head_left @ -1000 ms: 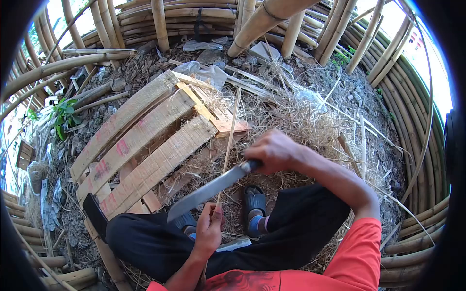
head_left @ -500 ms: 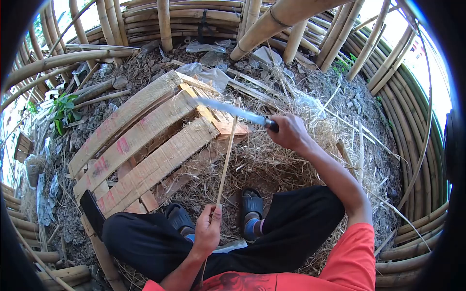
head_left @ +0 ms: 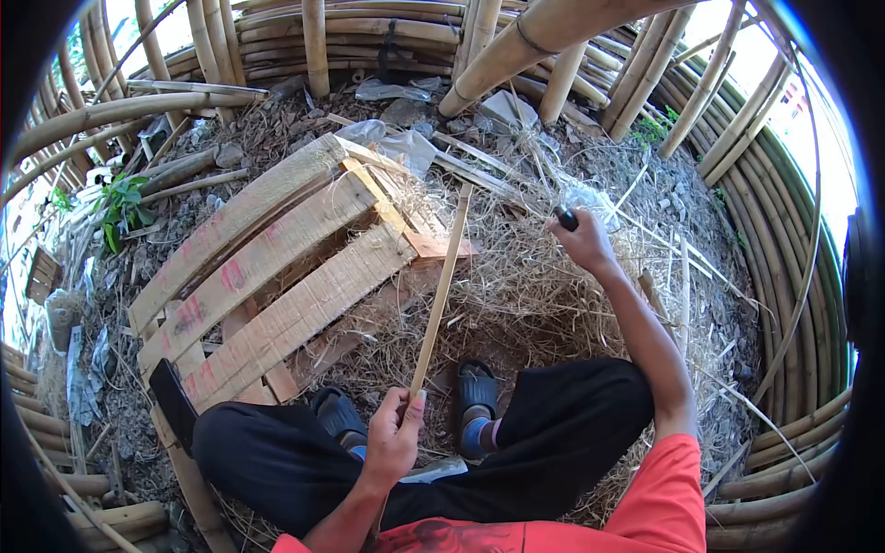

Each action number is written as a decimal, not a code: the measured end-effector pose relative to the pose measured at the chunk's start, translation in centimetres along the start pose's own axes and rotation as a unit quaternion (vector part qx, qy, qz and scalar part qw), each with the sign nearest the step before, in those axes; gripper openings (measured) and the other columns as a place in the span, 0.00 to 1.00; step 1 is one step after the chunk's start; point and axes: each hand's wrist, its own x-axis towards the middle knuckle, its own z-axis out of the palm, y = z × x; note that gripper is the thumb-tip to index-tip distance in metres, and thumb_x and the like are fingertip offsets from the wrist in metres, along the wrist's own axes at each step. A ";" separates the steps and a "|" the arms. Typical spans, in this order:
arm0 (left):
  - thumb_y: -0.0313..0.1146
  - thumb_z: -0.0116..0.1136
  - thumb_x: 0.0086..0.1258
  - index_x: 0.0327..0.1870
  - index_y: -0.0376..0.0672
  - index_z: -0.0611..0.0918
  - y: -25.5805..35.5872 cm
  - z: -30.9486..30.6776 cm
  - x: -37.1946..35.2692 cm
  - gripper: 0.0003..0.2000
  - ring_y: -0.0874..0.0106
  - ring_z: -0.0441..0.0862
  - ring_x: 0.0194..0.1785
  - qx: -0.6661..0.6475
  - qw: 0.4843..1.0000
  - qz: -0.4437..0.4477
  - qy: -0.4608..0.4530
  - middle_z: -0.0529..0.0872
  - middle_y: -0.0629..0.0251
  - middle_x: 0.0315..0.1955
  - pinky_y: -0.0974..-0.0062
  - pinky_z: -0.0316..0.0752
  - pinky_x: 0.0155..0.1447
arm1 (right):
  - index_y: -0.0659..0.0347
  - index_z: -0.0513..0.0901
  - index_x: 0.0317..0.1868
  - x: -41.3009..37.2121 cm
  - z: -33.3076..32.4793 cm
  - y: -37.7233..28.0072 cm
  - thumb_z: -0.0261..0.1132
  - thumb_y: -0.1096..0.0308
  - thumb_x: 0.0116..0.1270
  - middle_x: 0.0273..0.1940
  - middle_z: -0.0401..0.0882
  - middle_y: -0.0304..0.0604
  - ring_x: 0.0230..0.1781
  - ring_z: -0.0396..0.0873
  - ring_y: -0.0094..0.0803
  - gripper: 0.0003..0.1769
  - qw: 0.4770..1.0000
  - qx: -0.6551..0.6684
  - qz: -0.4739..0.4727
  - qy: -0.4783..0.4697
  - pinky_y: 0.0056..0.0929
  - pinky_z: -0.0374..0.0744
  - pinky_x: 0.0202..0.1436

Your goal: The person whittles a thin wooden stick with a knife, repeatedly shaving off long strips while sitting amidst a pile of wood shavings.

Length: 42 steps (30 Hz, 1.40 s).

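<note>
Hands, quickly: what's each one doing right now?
Left hand: closed, holding a thin stick.
Right hand: closed, holding a black handle; the rest can't be made out.

open gap between strip [head_left: 443, 284] and right hand [head_left: 584, 243], pallet [head_left: 300, 313] leftward

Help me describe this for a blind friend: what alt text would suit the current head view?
A person's left hand grips a long, pale strip pointing away, while the right hand, apart from it, holds a black handle with no blade discernible. A slatted wooden frame lies to the left of scattered, straw-like shavings.
</note>
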 end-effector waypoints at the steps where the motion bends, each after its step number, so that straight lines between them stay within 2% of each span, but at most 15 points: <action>1: 0.37 0.51 0.77 0.39 0.39 0.74 0.1 -0.2 -0.1 0.10 0.87 0.62 0.24 -0.008 1.000 -0.011 -0.009 0.69 0.77 0.20 0.83 0.59 0.26 | 0.60 0.83 0.33 -0.7 -0.1 -0.9 0.65 0.58 0.62 0.19 0.77 0.44 0.20 0.77 0.34 0.12 0.998 -0.023 -0.052 0.027 0.36 0.73 0.27; 7: 0.38 0.52 0.76 0.39 0.39 0.73 0.0 0.1 0.2 0.11 0.87 0.63 0.23 -0.008 1.000 -0.004 -0.009 0.69 0.77 0.20 0.83 0.59 0.26 | 0.57 0.80 0.28 -4.7 -0.4 -6.8 0.65 0.59 0.61 0.17 0.76 0.43 0.15 0.76 0.33 0.10 0.922 -0.050 -0.374 -0.092 0.36 0.74 0.23; 10: 0.39 0.53 0.76 0.40 0.39 0.74 -0.5 -0.1 0.0 0.11 0.85 0.64 0.23 0.060 0.997 0.033 0.022 0.70 0.75 0.19 0.80 0.60 0.26 | 0.56 0.82 0.30 -6.7 -0.7 -10.1 0.63 0.60 0.65 0.17 0.76 0.40 0.15 0.74 0.32 0.10 0.880 -0.147 -0.420 -0.163 0.37 0.75 0.21; 13: 0.39 0.52 0.76 0.40 0.38 0.74 0.0 0.3 -0.2 0.11 0.83 0.65 0.23 0.139 0.988 0.062 0.027 0.71 0.72 0.19 0.78 0.61 0.25 | 0.56 0.81 0.29 -0.8 0.9 -6.3 0.61 0.59 0.67 0.16 0.75 0.38 0.14 0.74 0.30 0.12 0.974 -0.156 -0.107 -0.121 0.36 0.74 0.19; 14: 0.38 0.52 0.76 0.41 0.38 0.74 0.2 0.3 -0.3 0.11 0.82 0.65 0.22 0.161 0.984 0.069 0.024 0.71 0.71 0.19 0.77 0.61 0.25 | 0.56 0.81 0.28 -1.1 1.5 -5.4 0.61 0.58 0.67 0.16 0.75 0.38 0.14 0.74 0.30 0.13 0.978 -0.130 -0.103 -0.123 0.36 0.74 0.18; 16: 0.38 0.52 0.76 0.41 0.37 0.75 -0.4 0.2 0.1 0.11 0.82 0.64 0.22 0.158 0.985 0.058 0.036 0.71 0.70 0.19 0.76 0.61 0.25 | 0.56 0.81 0.27 -1.4 1.2 -6.1 0.60 0.57 0.68 0.16 0.74 0.38 0.14 0.73 0.30 0.15 0.983 -0.083 -0.112 -0.120 0.37 0.74 0.18; 21: 0.37 0.51 0.76 0.42 0.37 0.75 -0.7 0.1 0.1 0.11 0.82 0.65 0.22 0.149 0.983 0.082 0.062 0.70 0.68 0.17 0.75 0.62 0.25 | 0.55 0.80 0.29 -5.5 1.4 -10.2 0.59 0.62 0.61 0.18 0.77 0.38 0.17 0.78 0.32 0.08 0.880 -0.159 -0.423 -0.145 0.37 0.77 0.21; 23: 0.37 0.52 0.76 0.42 0.37 0.75 0.6 -0.3 -0.4 0.11 0.82 0.65 0.22 0.166 0.981 0.080 0.066 0.71 0.69 0.17 0.76 0.62 0.25 | 0.58 0.82 0.27 0.2 1.5 -7.5 0.57 0.66 0.62 0.20 0.80 0.44 0.20 0.80 0.36 0.09 0.925 -0.307 -0.197 -0.111 0.34 0.78 0.25; 24: 0.37 0.52 0.76 0.42 0.37 0.75 1.0 -0.3 -0.8 0.11 0.82 0.65 0.22 0.170 0.980 0.079 0.070 0.71 0.69 0.17 0.76 0.62 0.25 | 0.60 0.84 0.29 2.8 -0.3 -5.2 0.57 0.67 0.62 0.23 0.82 0.46 0.21 0.81 0.37 0.11 0.988 -0.097 0.008 -0.117 0.33 0.78 0.25; 26: 0.37 0.51 0.77 0.41 0.39 0.75 1.2 -0.6 -1.1 0.10 0.85 0.64 0.24 0.169 0.980 0.084 0.064 0.70 0.75 0.20 0.81 0.60 0.26 | 0.63 0.85 0.34 4.7 -1.8 -0.6 0.60 0.61 0.63 0.20 0.80 0.46 0.18 0.77 0.38 0.14 0.982 -0.186 -0.016 0.016 0.38 0.76 0.26; 29: 0.36 0.51 0.77 0.42 0.37 0.75 0.1 -0.6 -0.3 0.10 0.83 0.64 0.22 0.137 0.986 0.074 0.064 0.71 0.70 0.18 0.77 0.62 0.25 | 0.61 0.85 0.37 0.4 -0.8 -3.0 0.62 0.57 0.64 0.19 0.79 0.46 0.17 0.75 0.38 0.15 0.999 0.006 0.050 0.013 0.40 0.76 0.28; 35: 0.36 0.51 0.77 0.42 0.38 0.75 -0.2 -0.4 0.1 0.09 0.82 0.64 0.21 0.139 0.986 0.072 0.051 0.71 0.69 0.17 0.76 0.61 0.24 | 0.57 0.84 0.37 -3.3 0.1 -6.8 0.67 0.60 0.60 0.22 0.80 0.46 0.21 0.80 0.41 0.10 0.986 0.020 -0.156 -0.052 0.37 0.76 0.28; 38: 0.35 0.51 0.76 0.42 0.39 0.74 0.0 0.1 0.1 0.08 0.77 0.66 0.18 0.198 0.973 0.111 0.053 0.73 0.64 0.16 0.73 0.62 0.23 | 0.55 0.78 0.31 -5.3 -0.2 -8.7 0.68 0.67 0.52 0.19 0.78 0.41 0.21 0.80 0.42 0.07 0.915 -0.052 -0.382 -0.121 0.41 0.76 0.25; 41: 0.34 0.52 0.75 0.43 0.39 0.74 0.3 0.3 -0.3 0.07 0.69 0.71 0.16 0.247 0.956 0.140 0.070 0.74 0.58 0.16 0.69 0.63 0.23 | 0.53 0.79 0.28 -6.0 0.0 -10.0 0.65 0.66 0.50 0.18 0.77 0.39 0.17 0.77 0.39 0.04 0.892 -0.133 -0.391 -0.184 0.40 0.74 0.22; 42: 0.34 0.52 0.75 0.43 0.39 0.74 0.6 0.3 -0.3 0.07 0.67 0.72 0.17 0.249 0.956 0.136 0.070 0.74 0.57 0.17 0.68 0.64 0.23 | 0.53 0.81 0.28 -3.8 1.6 -7.8 0.65 0.64 0.53 0.17 0.76 0.40 0.15 0.75 0.37 0.04 0.929 -0.120 -0.331 -0.115 0.39 0.73 0.21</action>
